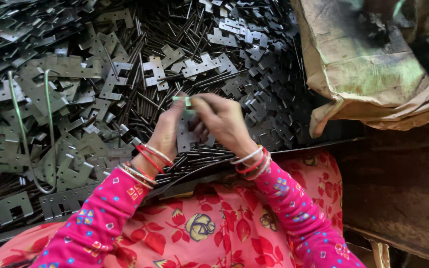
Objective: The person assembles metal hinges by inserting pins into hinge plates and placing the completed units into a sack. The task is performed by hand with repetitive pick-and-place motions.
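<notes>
My left hand (167,130) and my right hand (223,121) meet at the middle of the view, over a heap of dark metal parts. Together they hold a grey metal hinge plate (186,133) upright between them. The fingertips of both hands pinch its top edge (183,101). Both wrists carry red and white bangles, and the sleeves are pink with small patterns. Below the hands lie thin dark metal pins (194,159) and more notched hinge plates (202,64).
Hinge plates (50,94) lie piled across the left and top. A bent wire loop (31,129) lies on the left pile. A crumpled brown sack (373,59) stands at the upper right. My lap in floral pink cloth (199,223) fills the bottom.
</notes>
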